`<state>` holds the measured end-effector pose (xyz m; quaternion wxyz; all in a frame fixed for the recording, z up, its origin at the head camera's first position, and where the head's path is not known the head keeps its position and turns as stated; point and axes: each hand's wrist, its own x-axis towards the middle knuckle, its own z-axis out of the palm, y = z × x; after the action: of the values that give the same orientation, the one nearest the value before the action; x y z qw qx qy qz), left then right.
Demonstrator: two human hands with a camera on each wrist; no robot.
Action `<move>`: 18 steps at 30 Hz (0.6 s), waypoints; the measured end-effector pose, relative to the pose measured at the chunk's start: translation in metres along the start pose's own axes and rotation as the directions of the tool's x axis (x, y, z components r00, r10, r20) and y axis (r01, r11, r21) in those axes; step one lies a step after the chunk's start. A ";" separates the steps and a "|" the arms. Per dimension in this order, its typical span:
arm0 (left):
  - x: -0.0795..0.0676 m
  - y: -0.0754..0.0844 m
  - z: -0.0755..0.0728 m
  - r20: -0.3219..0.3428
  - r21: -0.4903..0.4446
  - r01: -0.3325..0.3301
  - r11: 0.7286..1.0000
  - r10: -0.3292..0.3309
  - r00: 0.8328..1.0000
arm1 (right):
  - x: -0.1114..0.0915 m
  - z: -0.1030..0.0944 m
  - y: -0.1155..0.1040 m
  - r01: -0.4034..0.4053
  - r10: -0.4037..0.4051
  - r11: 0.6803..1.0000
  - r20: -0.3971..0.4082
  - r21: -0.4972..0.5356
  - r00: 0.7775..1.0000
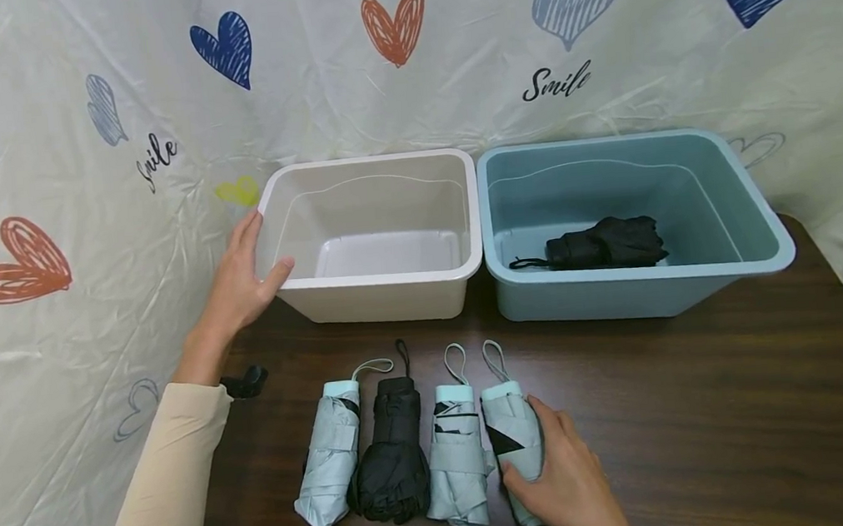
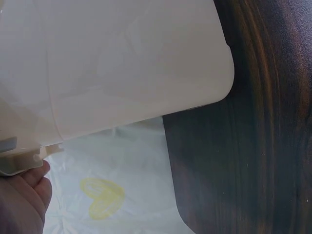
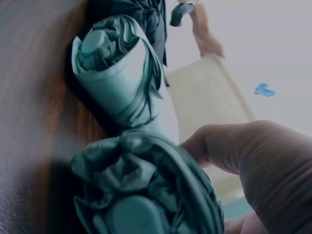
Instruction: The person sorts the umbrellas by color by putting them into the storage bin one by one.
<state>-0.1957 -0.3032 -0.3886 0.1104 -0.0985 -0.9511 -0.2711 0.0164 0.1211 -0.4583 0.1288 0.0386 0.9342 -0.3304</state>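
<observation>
In the head view my left hand (image 1: 238,275) grips the front left corner of a cream plastic bin (image 1: 387,299), thumb over the rim. The left wrist view shows its bent fingers (image 2: 39,183) against the rim's outer side. My right hand (image 1: 564,476) holds a folded pale green umbrella (image 1: 512,414), the rightmost of a row lying on the table, with its strap loop pointing away. Left of it lie another pale umbrella (image 1: 457,460), a black umbrella (image 1: 393,457) and a light grey-blue one (image 1: 329,455). The right wrist view shows the held umbrella's end (image 3: 139,214) close up.
A blue bin (image 1: 620,292) stands right of the cream one, with a black folded umbrella (image 1: 608,244) inside. Both stand at the back of the dark wooden table (image 1: 705,405). A white sheet printed with hearts (image 1: 406,89) hangs behind and covers the left side.
</observation>
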 end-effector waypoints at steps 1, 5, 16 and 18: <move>0.000 0.000 0.000 0.001 -0.001 0.001 1.000 -0.001 1.000 | 0.000 -0.001 0.001 0.001 -0.001 1.000 -0.002 0.003 1.000; 0.000 0.000 0.000 0.008 -0.002 0.004 1.000 -0.004 1.000 | 0.002 -0.003 0.002 0.012 -0.012 1.000 -0.020 0.003 1.000; -0.002 0.001 -0.002 0.008 -0.006 0.015 1.000 -0.015 1.000 | 0.002 -0.013 0.000 0.113 -0.108 0.992 -0.088 0.052 0.990; -0.001 0.001 -0.002 0.006 -0.005 0.014 1.000 -0.014 1.000 | 0.003 -0.015 -0.001 0.135 -0.129 0.990 -0.106 0.051 0.986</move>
<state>-0.1938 -0.3036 -0.3866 0.1053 -0.0930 -0.9515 -0.2738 0.0100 0.1300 -0.4473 0.0577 -0.0027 0.9300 -0.3629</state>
